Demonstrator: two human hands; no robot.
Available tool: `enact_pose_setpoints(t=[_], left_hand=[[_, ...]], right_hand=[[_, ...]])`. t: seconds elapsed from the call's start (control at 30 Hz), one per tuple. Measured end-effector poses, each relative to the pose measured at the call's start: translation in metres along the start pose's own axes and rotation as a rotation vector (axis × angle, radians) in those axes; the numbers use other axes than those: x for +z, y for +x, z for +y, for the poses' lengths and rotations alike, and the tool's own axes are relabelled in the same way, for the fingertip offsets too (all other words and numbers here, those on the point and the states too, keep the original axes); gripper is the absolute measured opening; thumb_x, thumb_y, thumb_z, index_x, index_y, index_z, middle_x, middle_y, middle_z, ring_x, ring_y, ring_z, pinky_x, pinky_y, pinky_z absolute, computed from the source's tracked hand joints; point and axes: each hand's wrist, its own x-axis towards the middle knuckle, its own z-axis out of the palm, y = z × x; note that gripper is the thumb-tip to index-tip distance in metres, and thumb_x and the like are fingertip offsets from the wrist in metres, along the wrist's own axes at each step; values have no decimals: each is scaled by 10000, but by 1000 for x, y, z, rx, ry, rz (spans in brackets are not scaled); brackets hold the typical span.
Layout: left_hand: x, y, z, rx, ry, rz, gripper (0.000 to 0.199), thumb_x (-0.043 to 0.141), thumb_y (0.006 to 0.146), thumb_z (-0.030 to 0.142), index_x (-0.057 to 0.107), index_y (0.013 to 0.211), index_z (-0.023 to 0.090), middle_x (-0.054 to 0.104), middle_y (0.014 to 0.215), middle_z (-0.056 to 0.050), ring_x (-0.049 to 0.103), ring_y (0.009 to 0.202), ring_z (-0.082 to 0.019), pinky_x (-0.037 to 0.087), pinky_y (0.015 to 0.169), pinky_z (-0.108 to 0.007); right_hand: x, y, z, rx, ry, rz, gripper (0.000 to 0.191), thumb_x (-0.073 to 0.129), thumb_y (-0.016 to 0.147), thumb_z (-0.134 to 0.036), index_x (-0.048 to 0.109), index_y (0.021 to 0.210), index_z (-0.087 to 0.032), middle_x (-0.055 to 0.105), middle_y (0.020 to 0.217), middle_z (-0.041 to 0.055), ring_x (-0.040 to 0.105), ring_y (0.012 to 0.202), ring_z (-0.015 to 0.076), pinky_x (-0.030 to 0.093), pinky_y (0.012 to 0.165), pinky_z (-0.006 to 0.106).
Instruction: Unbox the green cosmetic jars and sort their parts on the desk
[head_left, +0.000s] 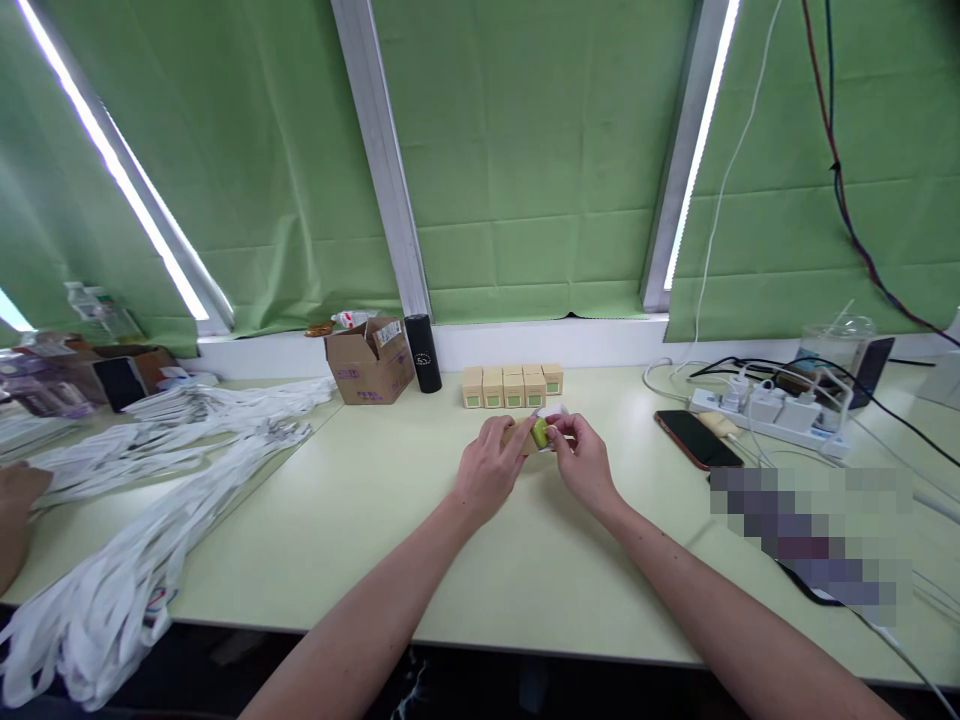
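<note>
- At the far left, a co-worker's hand (pixel 19 500) is partly in view beside white straps (pixel 187 480); its grip cannot be told. The straps lie lengthwise in loose bundles, perhaps to limit tangling, and hang over the front edge of the desk (pixel 337 540).
- Right of them, a cardboard box (pixel 370 370) with raised flaps stands near the wall, a black bottle (pixel 424 355) upright just beside it, both probably put back there to free working room.
- Near the middle, the person's left hand (pixel 487 465) curls its fingers over a small box (pixel 517 437) above the desk, seemingly to steady it.
- Behind the hands, little boxes (pixel 512 388) stand packed together, green labels facing forward, likely for neatness.
- At the small box's right end is a green piece (pixel 540 432); the right hand (pixel 581 455) pinches there with thumb and fingertips, a grip that seems suited to something so small.
- Farther right, a phone (pixel 697 440) lies near a power strip (pixel 772 425) crowded with plugs, presumably within charging reach.
</note>
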Motion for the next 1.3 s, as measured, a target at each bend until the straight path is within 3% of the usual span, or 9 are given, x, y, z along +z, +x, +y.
enact_pose_setpoints(t=[0.13, 0.3, 0.53, 0.7, 0.83, 0.97, 1.13, 1.3], left_hand=[[1, -1, 0, -31, -14, 3, 651, 549, 984, 191, 323, 1584, 302, 566, 1275, -131, 576, 1219, -277, 622, 794, -349], [0, 0, -1, -51, -21, 22, 657, 564, 976, 187, 340, 1583, 306, 573, 1289, -139, 575, 1210, -289, 617, 792, -361], [5, 0, -10, -242, -153, 83, 656, 594, 961, 190, 389, 1572, 313, 571, 1329, -142, 536, 1258, -315, 595, 855, -411], [12, 1, -22, -482, -467, 198, 643, 602, 960, 237, 409, 1572, 289, 580, 1327, -135, 542, 1248, -300, 500, 1046, -497], [18, 5, -29, -683, -923, 251, 622, 663, 947, 389, 452, 1516, 258, 644, 1268, -123, 615, 1155, -263, 527, 979, -423], [21, 6, -32, -837, -1317, 259, 695, 740, 877, 541, 461, 1446, 256, 720, 1189, -99, 678, 1070, -245, 541, 924, -380], [25, 6, -32, -923, -1519, 254, 683, 811, 807, 564, 534, 1354, 263, 739, 1172, -82, 712, 998, -237, 571, 873, -373], [25, 7, -29, -911, -1643, 285, 590, 808, 827, 504, 565, 1301, 251, 716, 1237, -93, 702, 1030, -243, 604, 826, -380]], right_hand=[[-1, 4, 5, 54, 89, 14, 437, 640, 893, -668, 606, 915, -233, 730, 1070, 89, 653, 838, 208, 553, 718, 350], [-2, 11, 7, 154, 229, 115, 462, 707, 832, -678, 576, 901, -240, 682, 798, 0, 602, 629, 154, 533, 608, 320], [-8, 21, 9, 310, 441, 195, 471, 788, 746, -626, 543, 901, -255, 682, 799, -11, 684, 706, 193, 595, 531, 330], [-18, 27, 18, 224, 167, 191, 397, 675, 836, -619, 562, 915, -247, 695, 830, 23, 660, 725, 202, 568, 625, 357], [-25, 24, 24, 117, -200, 121, 281, 518, 953, -520, 575, 923, -246, 721, 929, 52, 644, 813, 216, 498, 715, 355], [-25, 19, 28, 69, -484, -1, 214, 409, 1005, -418, 545, 941, -267, 719, 898, 25, 619, 768, 214, 417, 667, 321], [-22, 17, 33, 22, -676, -98, 215, 355, 1027, -372, 542, 986, -273, 710, 865, 28, 607, 762, 227, 358, 618, 300], [-20, 18, 34, 3, -690, -137, 233, 355, 1039, -364, 564, 1037, -262, 727, 918, 46, 631, 807, 241, 411, 667, 329]])
